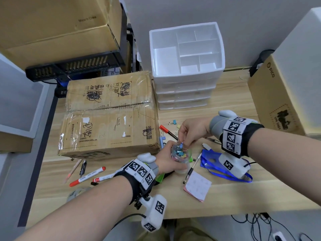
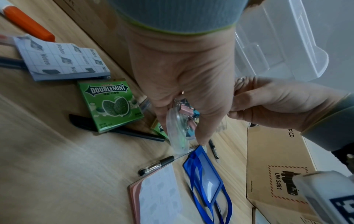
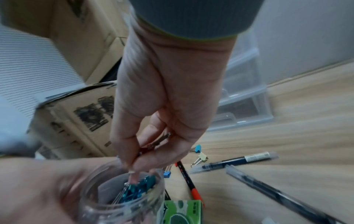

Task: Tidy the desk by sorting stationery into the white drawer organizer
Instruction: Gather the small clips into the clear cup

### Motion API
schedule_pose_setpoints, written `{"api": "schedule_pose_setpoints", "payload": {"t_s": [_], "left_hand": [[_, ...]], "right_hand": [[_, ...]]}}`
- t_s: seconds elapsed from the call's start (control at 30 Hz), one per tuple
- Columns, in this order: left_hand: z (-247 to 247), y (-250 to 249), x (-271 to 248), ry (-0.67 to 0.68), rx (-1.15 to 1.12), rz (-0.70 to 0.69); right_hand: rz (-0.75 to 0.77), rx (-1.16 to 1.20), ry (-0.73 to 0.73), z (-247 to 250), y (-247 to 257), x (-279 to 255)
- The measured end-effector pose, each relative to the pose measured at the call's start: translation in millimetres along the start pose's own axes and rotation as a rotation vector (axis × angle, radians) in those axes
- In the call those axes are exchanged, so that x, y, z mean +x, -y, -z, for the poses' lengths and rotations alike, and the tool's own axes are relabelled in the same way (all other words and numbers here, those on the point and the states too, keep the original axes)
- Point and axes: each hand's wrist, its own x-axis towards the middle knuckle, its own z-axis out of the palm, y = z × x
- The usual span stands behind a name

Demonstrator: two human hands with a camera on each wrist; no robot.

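Observation:
My left hand (image 1: 171,160) grips a clear plastic jar (image 1: 178,154) partly filled with coloured binder clips, holding it just above the desk. My right hand (image 1: 184,143) is over the jar's mouth and pinches binder clips (image 3: 162,139) between thumb and fingers, its fingertips (image 3: 134,171) dipping into the jar (image 3: 122,197). In the left wrist view the jar (image 2: 178,133) sits tilted in my left hand (image 2: 184,91). More loose binder clips (image 1: 172,122) lie beyond the hands. The white drawer organizer (image 1: 184,76) stands at the back, its top compartments showing nothing inside.
A taped cardboard box (image 1: 109,115) fills the left of the desk and a PICO box (image 1: 274,94) the right. Scattered around the hands are red-capped markers (image 1: 87,176), a red pen (image 1: 167,131), a sticky-note pad (image 1: 198,186), a blue badge holder (image 1: 213,160) and a gum pack (image 2: 111,106).

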Motion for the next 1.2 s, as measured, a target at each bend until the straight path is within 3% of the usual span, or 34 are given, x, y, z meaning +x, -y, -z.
{"api": "schedule_pose_setpoints", "payload": {"t_s": [0.17,0.3,0.47,0.57,0.67,0.73,0.77,0.87,1.2], "left_hand": [[1,3,1,-0.007,0.01,0.01],[2,7,2,0.009,-0.003,0.013],[4,8,1,0.009,-0.005,0.015],[3,12,2,0.025,-0.008,0.035],[4,16,0,0.036,0.021,0.047],[5,19,-2,0.03,0.041,0.048],[5,20,-2,0.029,0.044,0.045],[6,21,-1,0.028,0.054,0.048],[3,29,-3,0.053,0.078,0.033]], "right_hand": [[0.008,-0.173,0.015,-6,12,0],[-0.03,0.046,0.188,-3,16,-2],[-0.096,0.177,0.272,5,19,0],[-0.121,0.195,0.109,15,16,7],[-0.082,0.201,-0.301,27,-1,26],[-0.072,0.011,-0.527,35,-14,37],[-0.086,-0.088,-0.566,37,-20,41],[-0.122,-0.25,-0.55,32,-27,53],[0.017,-0.587,-0.551,3,-29,93]]}}
